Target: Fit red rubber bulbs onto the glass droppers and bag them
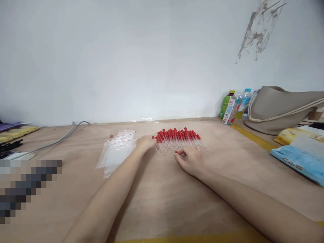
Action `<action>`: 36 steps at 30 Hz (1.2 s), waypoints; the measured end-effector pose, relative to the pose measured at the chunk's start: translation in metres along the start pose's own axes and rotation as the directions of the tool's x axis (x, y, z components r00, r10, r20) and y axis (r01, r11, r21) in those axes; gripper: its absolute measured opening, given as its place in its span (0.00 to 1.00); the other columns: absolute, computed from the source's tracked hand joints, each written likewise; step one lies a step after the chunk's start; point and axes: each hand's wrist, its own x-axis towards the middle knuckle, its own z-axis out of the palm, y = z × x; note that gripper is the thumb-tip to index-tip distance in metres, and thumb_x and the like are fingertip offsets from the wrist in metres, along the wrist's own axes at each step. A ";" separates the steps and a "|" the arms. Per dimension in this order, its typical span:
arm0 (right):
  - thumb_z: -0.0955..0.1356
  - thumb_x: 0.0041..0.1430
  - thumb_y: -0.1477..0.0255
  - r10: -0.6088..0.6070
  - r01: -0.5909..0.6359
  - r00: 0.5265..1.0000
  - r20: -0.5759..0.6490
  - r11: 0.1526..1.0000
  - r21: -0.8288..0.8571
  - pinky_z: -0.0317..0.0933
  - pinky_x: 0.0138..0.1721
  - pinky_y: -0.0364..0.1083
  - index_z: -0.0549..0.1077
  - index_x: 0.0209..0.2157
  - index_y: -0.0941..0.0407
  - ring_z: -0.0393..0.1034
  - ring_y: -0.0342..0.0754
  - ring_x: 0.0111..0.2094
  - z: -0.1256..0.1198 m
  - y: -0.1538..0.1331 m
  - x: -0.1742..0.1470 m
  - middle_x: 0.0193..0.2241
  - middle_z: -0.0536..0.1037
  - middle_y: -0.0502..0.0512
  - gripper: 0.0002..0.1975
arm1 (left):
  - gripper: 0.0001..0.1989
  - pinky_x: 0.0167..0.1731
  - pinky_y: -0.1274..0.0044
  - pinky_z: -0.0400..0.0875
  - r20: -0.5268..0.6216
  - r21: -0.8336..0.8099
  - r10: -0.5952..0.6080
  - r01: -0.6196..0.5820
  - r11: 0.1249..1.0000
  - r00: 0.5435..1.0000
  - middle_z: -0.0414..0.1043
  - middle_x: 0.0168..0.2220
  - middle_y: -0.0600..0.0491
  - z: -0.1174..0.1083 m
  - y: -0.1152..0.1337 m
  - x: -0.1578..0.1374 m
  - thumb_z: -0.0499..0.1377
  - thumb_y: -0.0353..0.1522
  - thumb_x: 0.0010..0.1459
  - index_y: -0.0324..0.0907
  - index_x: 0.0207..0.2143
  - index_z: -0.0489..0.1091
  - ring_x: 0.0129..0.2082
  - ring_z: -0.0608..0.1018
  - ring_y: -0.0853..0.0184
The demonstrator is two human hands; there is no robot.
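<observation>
A row of thin clear sticks with red ends (178, 135) lies in the middle of the table, red ends towards the wall. My left hand (146, 143) is at the left end of the row, close beside a red end. Blur hides its fingers, so its grip is unclear. In front of the row, my right hand (190, 161) has curled fingers, with thumb and fingertip closed on a small red end (176, 152). The rest of that piece is hidden by the hand. Clear zip bags (117, 152) lie overlapped just left of my left hand.
Several drink bottles (229, 107) and a grey bag (278, 109) stand at the back right. A blue tissue pack (298, 162) lies at the right. Along the left runs a grey cable (58, 140). The white wall (113, 67) bounds the table (157, 202) at the back.
</observation>
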 end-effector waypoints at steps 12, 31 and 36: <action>0.63 0.55 0.68 -0.117 0.084 0.990 0.073 0.932 0.351 0.60 0.29 0.42 0.66 0.36 0.56 0.66 0.43 0.28 0.008 0.006 -0.002 0.28 0.72 0.53 0.08 | 0.08 0.33 0.75 0.64 -0.148 -0.113 0.585 -0.601 0.791 0.797 0.66 0.34 0.50 0.014 -0.031 -0.103 0.42 0.32 0.61 0.42 0.38 0.59 0.34 0.70 0.65; 0.62 0.55 0.73 -0.349 0.252 0.919 0.182 0.877 0.410 0.61 0.33 0.42 0.71 0.34 0.55 0.66 0.42 0.31 -0.001 -0.003 -0.006 0.31 0.73 0.52 0.07 | 0.08 0.33 0.77 0.65 -0.164 -0.244 0.631 -0.651 0.719 0.758 0.67 0.32 0.52 0.019 -0.030 -0.103 0.45 0.31 0.61 0.42 0.36 0.62 0.33 0.70 0.68; 0.63 0.54 0.73 -0.328 0.233 0.922 0.205 0.894 0.382 0.60 0.32 0.42 0.70 0.31 0.55 0.66 0.42 0.29 0.001 -0.004 -0.008 0.27 0.73 0.51 0.05 | 0.10 0.31 0.79 0.64 -0.158 -0.280 0.643 -0.658 0.699 0.750 0.68 0.30 0.53 0.021 -0.031 -0.102 0.45 0.32 0.61 0.41 0.32 0.64 0.30 0.70 0.69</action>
